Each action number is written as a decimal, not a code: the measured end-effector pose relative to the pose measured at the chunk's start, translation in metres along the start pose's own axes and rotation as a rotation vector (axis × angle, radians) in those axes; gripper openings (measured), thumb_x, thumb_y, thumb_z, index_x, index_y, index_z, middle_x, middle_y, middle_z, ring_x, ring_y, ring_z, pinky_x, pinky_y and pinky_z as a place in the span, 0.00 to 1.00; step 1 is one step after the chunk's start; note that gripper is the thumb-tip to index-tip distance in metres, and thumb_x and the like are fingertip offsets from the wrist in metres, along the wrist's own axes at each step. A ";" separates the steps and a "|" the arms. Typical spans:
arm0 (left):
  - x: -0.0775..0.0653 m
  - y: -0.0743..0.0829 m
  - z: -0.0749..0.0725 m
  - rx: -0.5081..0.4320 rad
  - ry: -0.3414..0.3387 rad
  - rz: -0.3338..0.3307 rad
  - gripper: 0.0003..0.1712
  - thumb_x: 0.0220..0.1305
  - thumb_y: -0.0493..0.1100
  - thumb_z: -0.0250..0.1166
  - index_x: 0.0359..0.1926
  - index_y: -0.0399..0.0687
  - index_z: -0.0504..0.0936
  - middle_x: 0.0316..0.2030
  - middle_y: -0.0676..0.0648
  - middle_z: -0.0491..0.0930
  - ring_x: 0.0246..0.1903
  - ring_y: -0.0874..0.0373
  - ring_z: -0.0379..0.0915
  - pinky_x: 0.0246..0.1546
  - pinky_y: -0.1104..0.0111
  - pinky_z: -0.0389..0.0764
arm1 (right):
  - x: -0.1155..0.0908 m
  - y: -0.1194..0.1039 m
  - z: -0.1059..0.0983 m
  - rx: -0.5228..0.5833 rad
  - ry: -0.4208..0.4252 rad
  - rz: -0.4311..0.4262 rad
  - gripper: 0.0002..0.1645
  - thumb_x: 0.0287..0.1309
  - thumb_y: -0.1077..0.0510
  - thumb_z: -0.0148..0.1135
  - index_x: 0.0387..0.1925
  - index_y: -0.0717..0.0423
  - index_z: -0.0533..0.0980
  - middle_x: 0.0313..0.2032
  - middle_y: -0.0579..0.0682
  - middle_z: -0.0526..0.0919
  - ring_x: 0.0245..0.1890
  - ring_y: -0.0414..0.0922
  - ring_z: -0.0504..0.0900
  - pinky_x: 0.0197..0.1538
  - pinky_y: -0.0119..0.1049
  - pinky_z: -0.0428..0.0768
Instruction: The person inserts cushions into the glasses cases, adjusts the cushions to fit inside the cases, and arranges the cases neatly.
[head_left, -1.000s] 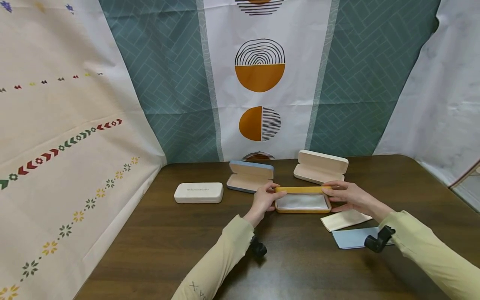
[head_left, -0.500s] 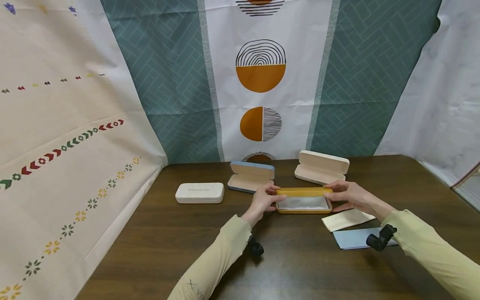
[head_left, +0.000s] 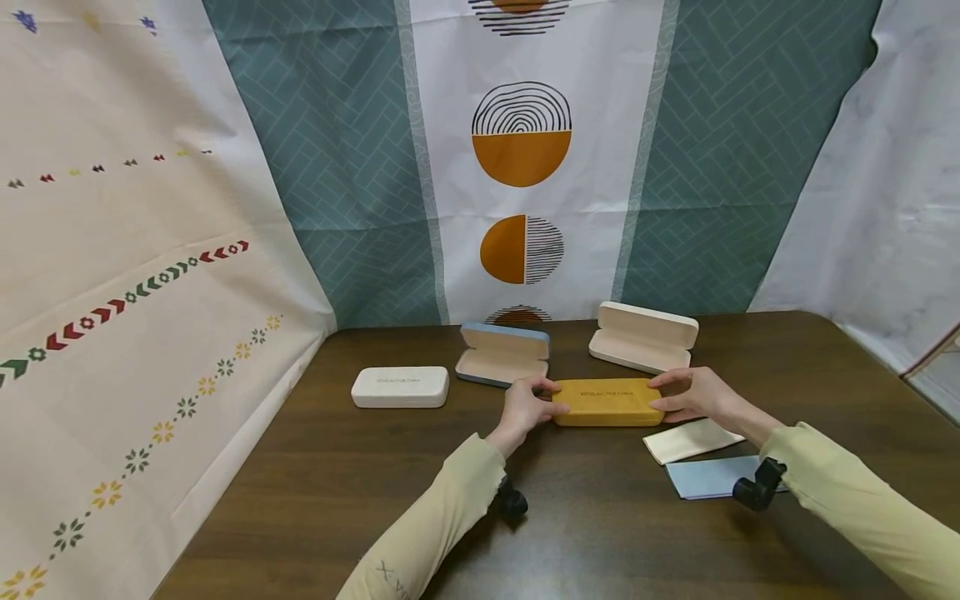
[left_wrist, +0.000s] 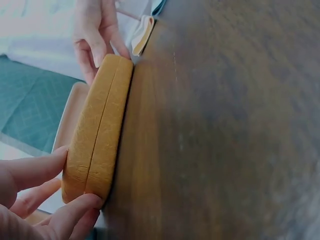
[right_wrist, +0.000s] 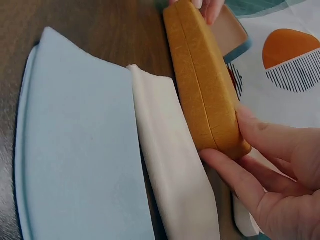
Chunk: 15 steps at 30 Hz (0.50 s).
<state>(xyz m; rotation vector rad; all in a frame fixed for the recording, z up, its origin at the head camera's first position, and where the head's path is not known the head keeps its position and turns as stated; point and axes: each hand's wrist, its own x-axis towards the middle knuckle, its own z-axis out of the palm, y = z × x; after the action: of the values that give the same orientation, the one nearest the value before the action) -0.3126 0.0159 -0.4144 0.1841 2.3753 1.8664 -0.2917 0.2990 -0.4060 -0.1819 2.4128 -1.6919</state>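
A mustard-yellow glasses case [head_left: 606, 404] lies closed on the brown table, lettering on its lid. My left hand [head_left: 525, 410] pinches its left end between thumb and fingers. At the right end, my right hand [head_left: 699, 395] holds it the same way. In the left wrist view the seam of the yellow case [left_wrist: 102, 130] shows as a thin line with its halves together. The right wrist view has the thumb and fingers of my right hand [right_wrist: 280, 175] at the case's near corner. The inside of the case is hidden.
Behind stand an open blue glasses case [head_left: 502, 353] and an open cream one [head_left: 643, 335]. A closed white case [head_left: 401, 387] lies to the left. Folded cream cloth [head_left: 692, 440] and folded light-blue cloth [head_left: 708, 477] lie near my right wrist. Curtains rise behind the table.
The lid of the yellow glasses case has swung down towards me and shut, covering the silvery-white cloth seen inside it before. Both hands have stayed at its ends.
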 end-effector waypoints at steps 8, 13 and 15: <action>0.000 0.001 -0.002 0.050 -0.015 0.015 0.17 0.40 0.31 0.74 0.37 0.40 0.82 0.38 0.49 0.75 0.24 0.62 0.74 0.24 0.71 0.77 | 0.002 0.000 0.000 -0.015 -0.009 0.010 0.33 0.44 0.61 0.70 0.51 0.73 0.69 0.47 0.66 0.69 0.33 0.52 0.79 0.36 0.45 0.77; -0.002 0.003 -0.013 0.080 -0.078 0.023 0.17 0.40 0.30 0.74 0.36 0.38 0.81 0.38 0.48 0.74 0.28 0.60 0.75 0.25 0.68 0.78 | 0.006 -0.004 0.002 -0.007 -0.082 0.016 0.32 0.44 0.62 0.70 0.50 0.74 0.69 0.46 0.65 0.70 0.34 0.52 0.79 0.36 0.45 0.77; -0.003 0.003 -0.020 0.095 -0.111 0.020 0.17 0.40 0.30 0.73 0.35 0.37 0.80 0.37 0.47 0.73 0.29 0.58 0.74 0.26 0.67 0.78 | 0.007 -0.007 0.005 -0.002 -0.124 0.012 0.31 0.45 0.63 0.70 0.49 0.74 0.69 0.44 0.65 0.70 0.34 0.53 0.78 0.36 0.46 0.77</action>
<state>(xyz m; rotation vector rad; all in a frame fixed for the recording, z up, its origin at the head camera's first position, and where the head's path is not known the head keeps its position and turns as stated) -0.3131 -0.0026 -0.4064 0.3124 2.3967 1.7050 -0.2977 0.2904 -0.4013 -0.2642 2.3215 -1.6226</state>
